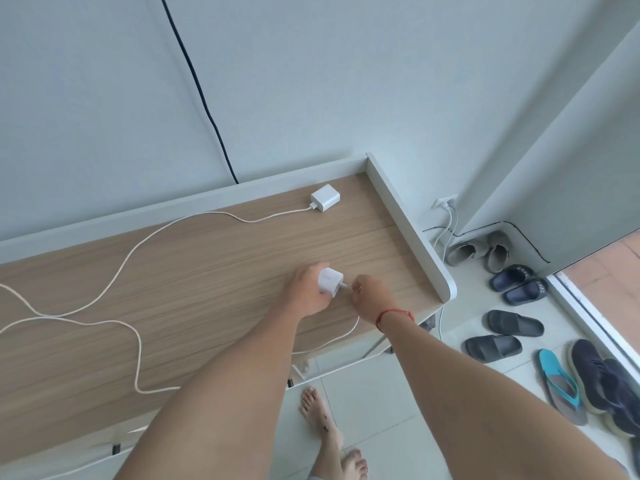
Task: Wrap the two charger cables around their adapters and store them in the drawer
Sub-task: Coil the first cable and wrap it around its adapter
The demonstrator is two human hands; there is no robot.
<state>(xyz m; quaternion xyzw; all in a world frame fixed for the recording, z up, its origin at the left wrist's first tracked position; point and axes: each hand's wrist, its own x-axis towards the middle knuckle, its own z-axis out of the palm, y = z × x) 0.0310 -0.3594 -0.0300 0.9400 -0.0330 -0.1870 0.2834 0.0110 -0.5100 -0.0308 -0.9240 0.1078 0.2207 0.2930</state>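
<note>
Nearest: our left hand [304, 291], fingers curled round the near adapter [327, 279], low over the desk [225, 271]. Just right of it, our right hand [372, 294] pinches the near cable [356, 323] at the plug; the adapter's plug end points rightward at those fingers. Farther: the second adapter [324, 198] by the back rim, its far cable [207, 213] trailing left, unwrapped. We count two adapters, two cables. No drawer in view
</note>
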